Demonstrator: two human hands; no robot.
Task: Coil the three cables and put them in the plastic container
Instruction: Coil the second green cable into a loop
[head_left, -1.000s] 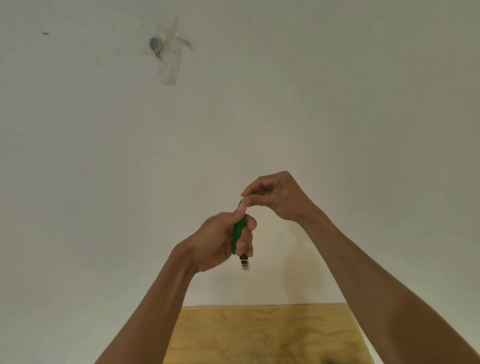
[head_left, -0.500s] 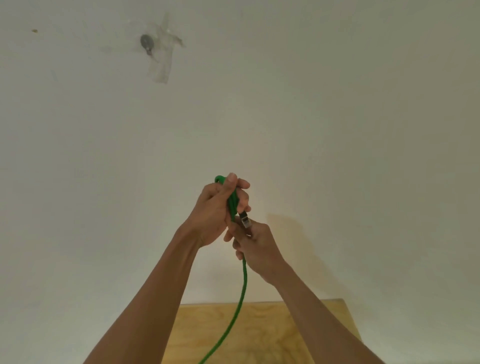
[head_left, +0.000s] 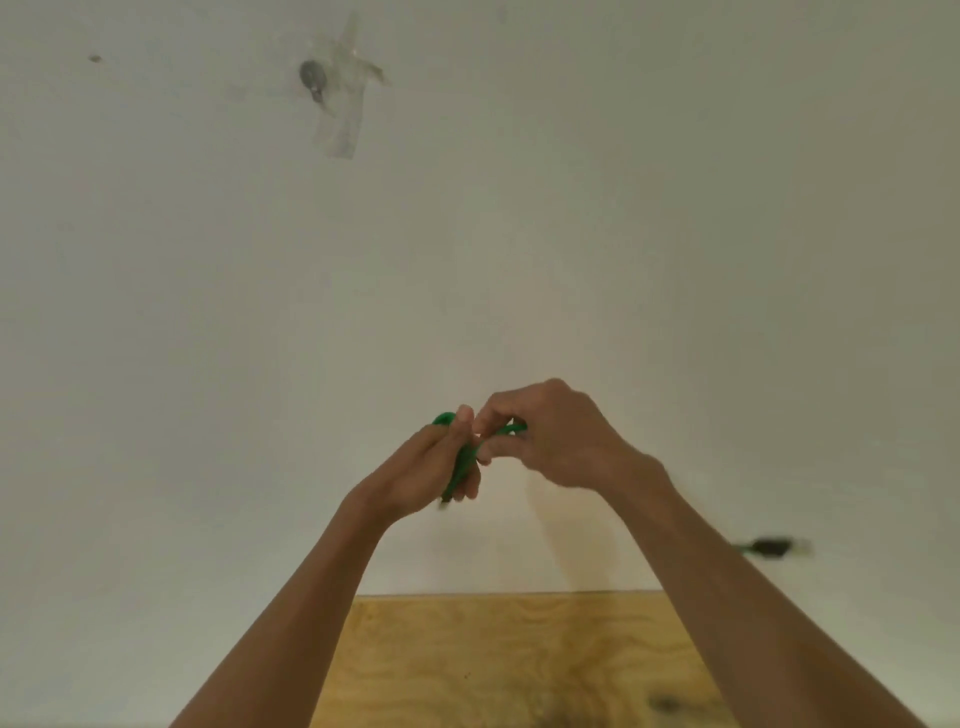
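A: Green cable (head_left: 464, 457) is bunched into a small coil, held up in front of the wall (head_left: 675, 234), well above the tabletop (head_left: 509, 660).

B: Grip state?

A: Left hand (head_left: 415, 475) is clamped around the bundle, fingers wrapped over it. Right hand (head_left: 550, 434) pinches a loop of the same cable just beside the left thumb. Both are closed on it.

B: Loose end?

A: A blurred dark plug (head_left: 769, 545) with a bit of green shows right of the right forearm, in the air. Likely the free tail, swinging.

B: Container?

A: Not in view. Neither are the other two cables.

B: Risks?

A: Judging from this: the coil is tight and springy, so if the left hand eases off during the wrap, the loops could pop open. The swinging plug could hit the wall or snag the forearm. And with the head pointed up at the wall and that taped patch (head_left: 337, 98), the drop into the container would start blind.
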